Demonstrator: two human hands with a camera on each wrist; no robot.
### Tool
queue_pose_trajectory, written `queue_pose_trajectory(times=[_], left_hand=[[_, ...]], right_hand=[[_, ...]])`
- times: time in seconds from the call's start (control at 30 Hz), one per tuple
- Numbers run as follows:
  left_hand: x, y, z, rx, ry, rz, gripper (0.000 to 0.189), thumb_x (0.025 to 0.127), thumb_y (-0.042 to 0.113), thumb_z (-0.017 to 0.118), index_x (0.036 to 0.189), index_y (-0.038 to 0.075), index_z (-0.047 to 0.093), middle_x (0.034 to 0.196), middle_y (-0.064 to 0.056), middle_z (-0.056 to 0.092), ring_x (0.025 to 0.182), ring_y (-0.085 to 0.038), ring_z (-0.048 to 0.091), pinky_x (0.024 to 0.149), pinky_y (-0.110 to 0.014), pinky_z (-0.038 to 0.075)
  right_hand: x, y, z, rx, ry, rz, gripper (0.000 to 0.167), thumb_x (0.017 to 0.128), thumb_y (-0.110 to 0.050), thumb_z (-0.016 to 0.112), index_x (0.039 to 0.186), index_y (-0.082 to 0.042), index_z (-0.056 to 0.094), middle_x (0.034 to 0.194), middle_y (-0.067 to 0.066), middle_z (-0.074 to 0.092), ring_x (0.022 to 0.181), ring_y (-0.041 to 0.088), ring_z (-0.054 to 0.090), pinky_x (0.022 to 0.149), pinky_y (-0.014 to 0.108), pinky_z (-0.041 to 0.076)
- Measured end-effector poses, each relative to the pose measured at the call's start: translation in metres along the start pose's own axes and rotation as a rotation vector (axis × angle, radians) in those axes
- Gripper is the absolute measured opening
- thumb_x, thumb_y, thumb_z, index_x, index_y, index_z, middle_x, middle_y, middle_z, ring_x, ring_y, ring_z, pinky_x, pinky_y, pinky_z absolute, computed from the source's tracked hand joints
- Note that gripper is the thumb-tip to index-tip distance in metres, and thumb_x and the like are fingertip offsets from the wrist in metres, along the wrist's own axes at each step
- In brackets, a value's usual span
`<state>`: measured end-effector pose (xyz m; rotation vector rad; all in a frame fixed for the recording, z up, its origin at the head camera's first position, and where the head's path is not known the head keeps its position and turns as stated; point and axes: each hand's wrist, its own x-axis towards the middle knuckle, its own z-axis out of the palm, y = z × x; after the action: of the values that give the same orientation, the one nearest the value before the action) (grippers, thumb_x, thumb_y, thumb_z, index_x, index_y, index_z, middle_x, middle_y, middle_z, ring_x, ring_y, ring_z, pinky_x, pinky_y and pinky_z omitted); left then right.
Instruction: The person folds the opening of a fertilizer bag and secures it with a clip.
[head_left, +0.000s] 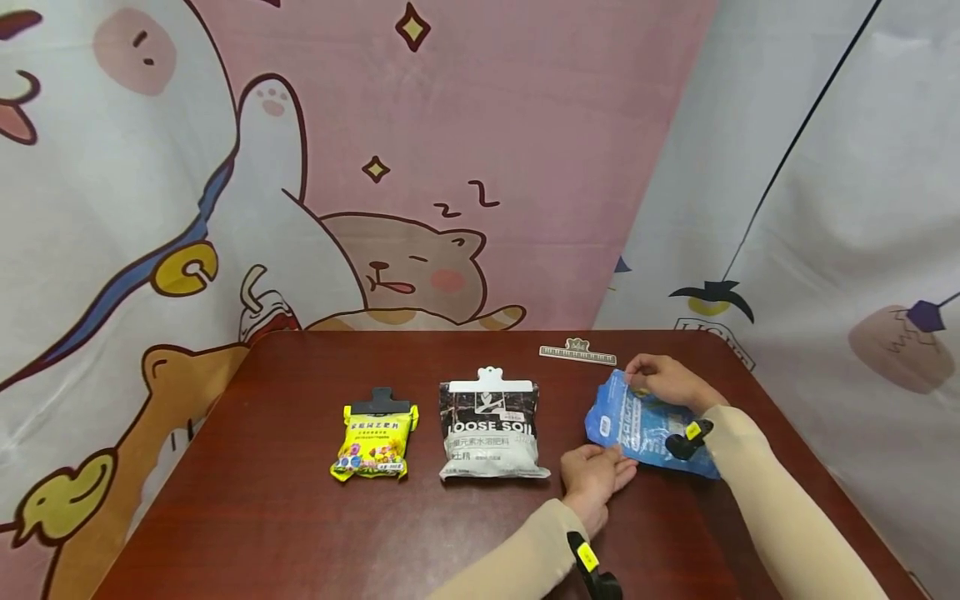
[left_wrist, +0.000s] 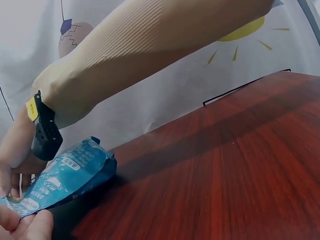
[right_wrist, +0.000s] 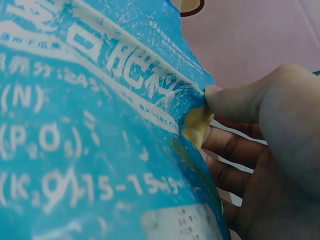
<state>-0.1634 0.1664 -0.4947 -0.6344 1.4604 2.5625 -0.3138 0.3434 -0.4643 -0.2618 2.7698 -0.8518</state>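
A blue fertilizer bag [head_left: 652,425] with white print lies on its side at the right of the table, its torn-looking top edge to the left. My right hand [head_left: 671,383] pinches its far edge between thumb and fingers; in the right wrist view, the thumb [right_wrist: 232,102] presses the film beside a yellowish patch [right_wrist: 197,125]. The left hand [head_left: 591,479] grips the near corner of the bag's top edge, and in the left wrist view its fingertips [left_wrist: 37,225] hold the blue film [left_wrist: 75,172] low over the table.
Beyond the bag lies a ruler-marked clip [head_left: 578,353]. Left of the hands lie a black and white soil bag [head_left: 491,437] with a white clip [head_left: 491,382] and a yellow bag [head_left: 375,442] with a black clip [head_left: 381,404]. A printed cloth [head_left: 540,167] hangs behind the table [head_left: 300,533].
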Motion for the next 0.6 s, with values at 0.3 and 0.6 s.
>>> queue_pose_trajectory(times=[0.3,0.6], left_hand=[[0.005,0.012,-0.001,-0.002,-0.006,0.055,0.007,0.089,-0.006,0.07,0.094,-0.008,0.065,0.085,-0.026,0.075,0.08,-0.037,0.077,0.073,-0.043,0.064],[0.01,0.029,-0.003,-0.028,-0.046,0.135,0.004,0.09,-0.008,0.068,0.092,-0.009,0.064,0.089,-0.028,0.075,0.083,-0.037,0.077,0.075,-0.046,0.064]], right_hand=[[-0.009,0.001,-0.008,0.042,0.049,0.011,0.029,0.105,-0.034,0.058,0.119,-0.01,0.062,0.109,0.011,0.064,0.096,0.026,0.056,0.078,0.034,0.043],[-0.023,-0.004,-0.015,0.125,0.126,0.071,0.046,0.104,-0.048,0.055,0.126,-0.009,0.06,0.117,0.017,0.064,0.099,0.029,0.058,0.076,0.031,0.048]])
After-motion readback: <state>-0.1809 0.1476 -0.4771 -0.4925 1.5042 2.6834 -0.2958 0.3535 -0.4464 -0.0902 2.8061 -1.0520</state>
